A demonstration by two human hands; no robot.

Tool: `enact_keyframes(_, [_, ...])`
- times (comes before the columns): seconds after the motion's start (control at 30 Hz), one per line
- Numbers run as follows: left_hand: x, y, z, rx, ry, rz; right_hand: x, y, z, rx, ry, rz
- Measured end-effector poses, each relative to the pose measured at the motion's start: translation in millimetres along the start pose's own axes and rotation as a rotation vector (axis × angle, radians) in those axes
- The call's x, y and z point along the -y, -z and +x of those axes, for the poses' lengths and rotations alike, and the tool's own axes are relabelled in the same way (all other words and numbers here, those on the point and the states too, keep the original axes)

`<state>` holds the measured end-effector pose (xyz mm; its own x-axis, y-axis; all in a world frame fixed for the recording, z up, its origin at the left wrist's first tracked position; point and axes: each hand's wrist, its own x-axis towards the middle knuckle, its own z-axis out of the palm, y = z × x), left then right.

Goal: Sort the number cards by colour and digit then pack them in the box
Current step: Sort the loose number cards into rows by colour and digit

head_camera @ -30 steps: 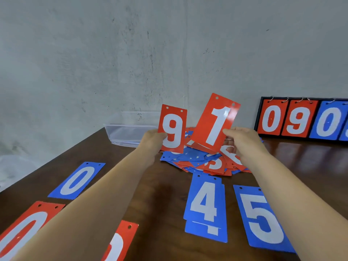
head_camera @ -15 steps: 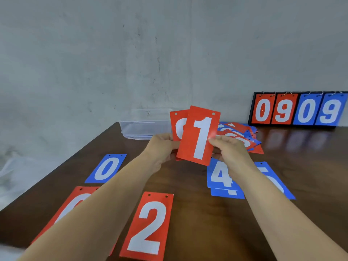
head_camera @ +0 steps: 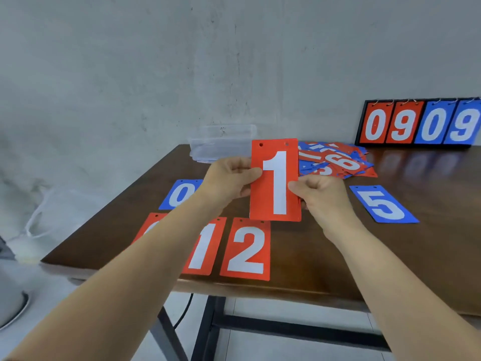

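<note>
So the biggest thing here is the dark wooden bench (head_camera: 325,256), and everything sits on it. At the far right, up against the wall, there's a flip scoreboard (head_camera: 400,126) standing upright. It reads 0 9 in red, then 0 9 in blue.

In front of it and a bit to the left is a messy pile of cards (head_camera: 335,160), red and blue all mixed and overlapping. Left of the pile, near the far edge, is the clear plastic box (head_camera: 221,142). It's hard to make out what's in it, if anything.

The card that matters is a red 1 card (head_camera: 273,183), held upright above the bench with the digit facing the camera, between the box and the near row. The left hand (head_camera: 229,178) pinches its left edge with the thumb on the front. The right hand (head_camera: 320,194) pinches the right edge the same way, with the rest of its fingers curled behind.

Lying flat along the near edge are a red 0 (head_camera: 151,225), mostly hidden by the left forearm, then another red 1 (head_camera: 205,248), then a red 2 (head_camera: 246,252), side by side. A blue 0 (head_camera: 182,195) lies just behind that row, partly hidden by the left wrist. A blue 5 (head_camera: 384,204) lies on its own off to the right, apart from the pile.
</note>
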<state>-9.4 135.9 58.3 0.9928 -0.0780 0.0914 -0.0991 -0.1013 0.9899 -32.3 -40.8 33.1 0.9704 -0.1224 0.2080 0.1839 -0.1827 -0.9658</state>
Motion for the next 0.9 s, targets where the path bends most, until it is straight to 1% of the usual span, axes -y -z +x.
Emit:
enact_keyframes(0.07, [0,16,-8,-0.029,-0.025,0.101,2,-11,-10,0.029,0.015,0.005])
enact_keyframes(0.1, [0,24,-12,-0.042,-0.022,0.115,2,-15,-14,0.033,0.019,0.018])
enact_keyframes(0.27, [1,70,-32,-0.107,0.057,0.023,-3,-29,-28,-0.03,0.029,0.034])
enact_keyframes(0.33, [6,88,-41,-0.123,0.098,0.033,-8,-29,-31,-0.033,0.017,0.041])
enact_keyframes(0.47, [27,111,-56,-0.18,0.224,0.26,-16,-27,-38,-0.034,-0.002,-0.01])
enact_keyframes(0.53, [37,114,-59,-0.207,0.255,0.356,-19,-25,-39,-0.039,-0.012,-0.04])
enact_keyframes(0.7, [55,105,-58,-0.28,0.19,0.555,-23,-18,-40,-0.045,-0.029,-0.05])
enact_keyframes(0.9, [76,92,-53,-0.315,0.16,0.937,-26,-8,-41,-0.084,-0.028,-0.063])
